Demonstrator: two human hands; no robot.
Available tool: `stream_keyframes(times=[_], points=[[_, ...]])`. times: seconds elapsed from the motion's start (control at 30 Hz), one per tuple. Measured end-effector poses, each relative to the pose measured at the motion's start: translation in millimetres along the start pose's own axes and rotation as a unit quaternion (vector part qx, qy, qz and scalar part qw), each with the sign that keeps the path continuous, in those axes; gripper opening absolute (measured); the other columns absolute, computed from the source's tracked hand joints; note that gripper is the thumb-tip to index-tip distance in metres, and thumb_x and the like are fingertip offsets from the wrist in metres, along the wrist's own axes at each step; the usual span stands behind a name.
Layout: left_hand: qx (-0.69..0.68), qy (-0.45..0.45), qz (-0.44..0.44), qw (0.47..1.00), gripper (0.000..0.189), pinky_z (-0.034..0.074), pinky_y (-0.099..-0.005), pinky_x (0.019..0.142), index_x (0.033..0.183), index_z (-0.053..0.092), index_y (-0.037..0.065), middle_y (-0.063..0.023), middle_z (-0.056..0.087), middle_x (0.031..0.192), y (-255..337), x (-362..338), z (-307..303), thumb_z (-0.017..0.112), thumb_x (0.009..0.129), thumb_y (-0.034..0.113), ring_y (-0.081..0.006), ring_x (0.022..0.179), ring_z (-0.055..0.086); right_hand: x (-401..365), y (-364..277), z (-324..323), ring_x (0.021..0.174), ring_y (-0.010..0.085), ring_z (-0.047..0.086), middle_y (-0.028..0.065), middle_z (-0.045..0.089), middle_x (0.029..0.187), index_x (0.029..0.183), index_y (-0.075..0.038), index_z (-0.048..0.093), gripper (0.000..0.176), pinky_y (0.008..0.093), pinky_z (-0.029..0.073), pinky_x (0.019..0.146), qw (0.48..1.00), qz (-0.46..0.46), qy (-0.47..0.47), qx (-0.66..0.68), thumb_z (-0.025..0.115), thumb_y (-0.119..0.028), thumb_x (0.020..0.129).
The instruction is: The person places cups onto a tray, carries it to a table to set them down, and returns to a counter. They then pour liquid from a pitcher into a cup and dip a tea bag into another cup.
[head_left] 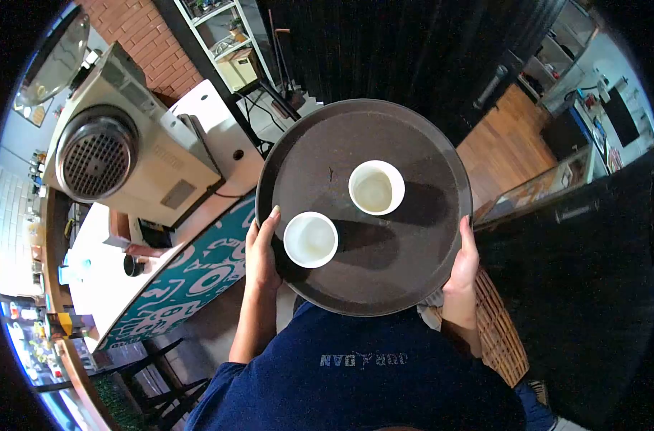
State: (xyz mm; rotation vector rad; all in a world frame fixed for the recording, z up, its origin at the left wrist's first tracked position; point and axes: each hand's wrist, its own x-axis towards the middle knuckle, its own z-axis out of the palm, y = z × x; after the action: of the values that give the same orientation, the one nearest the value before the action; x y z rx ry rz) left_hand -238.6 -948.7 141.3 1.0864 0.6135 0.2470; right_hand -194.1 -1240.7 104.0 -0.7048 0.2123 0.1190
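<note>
A round dark brown serving tray (pixel 370 287) is held in front of my body by both hands. My left hand (pixel 264 248) grips its left rim, the thumb lying over the edge. On the opposite rim, my right hand (pixel 465 258) is closed the same way; the fingers under the tray are hidden. Two white cups stand upright on the tray. One cup (pixel 311 240) sits close to my left thumb, with a pale, whitish inside. The other cup (pixel 376 187) is near the tray's middle and shows a slightly yellowish inside.
At left, a beige coffee grinder (pixel 147 158) stands on a white counter (pixel 93 287) with a teal patterned front. A wicker basket (pixel 501 327) is beside my right forearm. Ahead are a dark door (pixel 406 50) and a wooden floor (pixel 503 144). A black stool (pixel 154 381) is at lower left.
</note>
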Motion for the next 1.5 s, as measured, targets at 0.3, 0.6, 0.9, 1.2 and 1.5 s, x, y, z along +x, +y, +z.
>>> stream_keyframes(times=[0.3,0.6,0.9,1.2,1.5], points=[[-0.024,0.064,0.023,0.997,0.042,0.046,-0.0299,0.084,0.119,0.052,-0.003,-0.0090,0.059,0.110,28.8,122.3,48.3,0.060,0.087,0.022,-0.0173,0.098,0.058,158.8,-3.5,72.9,0.114,0.0223,0.049,0.0084,0.051,0.126,0.130,-0.004,0.044,0.051,0.0369,0.039,0.097,0.994,0.054,-0.054,-0.077,0.051,-0.037,0.092],[-0.074,0.184,0.069,0.978,0.044,0.047,-0.0324,0.087,0.123,0.047,-0.003,-0.0134,0.056,0.117,39.0,224.4,113.0,0.055,0.090,0.026,-0.0225,0.103,0.057,362.6,-10.4,127.9,0.115,0.0185,0.046,0.0052,0.051,0.126,0.129,-0.005,0.048,0.046,0.0337,0.034,0.099,0.971,0.070,-0.149,-0.173,0.053,-0.033,0.092],[-0.059,0.296,0.118,0.946,0.035,0.050,-0.0337,0.077,0.110,0.051,0.000,-0.0119,0.060,0.100,70.7,291.4,162.2,0.054,0.091,0.029,-0.0210,0.092,0.062,485.8,-1.9,221.2,0.116,0.0186,0.046,0.0066,0.051,0.128,0.129,-0.005,0.048,0.052,0.0329,0.033,0.100,0.939,0.139,-0.201,-0.240,0.053,-0.040,0.091],[-0.028,0.364,0.163,0.917,0.032,0.049,-0.0310,0.074,0.105,0.055,-0.001,-0.0102,0.059,0.096,95.1,364.9,142.3,0.048,0.095,0.028,-0.0176,0.086,0.060,563.8,66.5,278.6,0.120,0.0188,0.044,0.0075,0.047,0.132,0.131,-0.001,0.045,0.052,0.0319,0.032,0.101,0.916,0.196,-0.252,-0.241,0.048,-0.038,0.094],[0.027,0.357,0.138,0.923,0.037,0.051,-0.0313,0.076,0.109,0.055,-0.005,-0.0139,0.061,0.097,110.3,442.9,95.9,0.044,0.095,0.027,-0.0194,0.089,0.062,633.0,117.8,337.3,0.116,0.0195,0.047,0.0076,0.051,0.127,0.128,-0.004,0.047,0.046,0.0337,0.034,0.099,0.904,0.242,-0.262,-0.235,0.046,-0.033,0.093]])
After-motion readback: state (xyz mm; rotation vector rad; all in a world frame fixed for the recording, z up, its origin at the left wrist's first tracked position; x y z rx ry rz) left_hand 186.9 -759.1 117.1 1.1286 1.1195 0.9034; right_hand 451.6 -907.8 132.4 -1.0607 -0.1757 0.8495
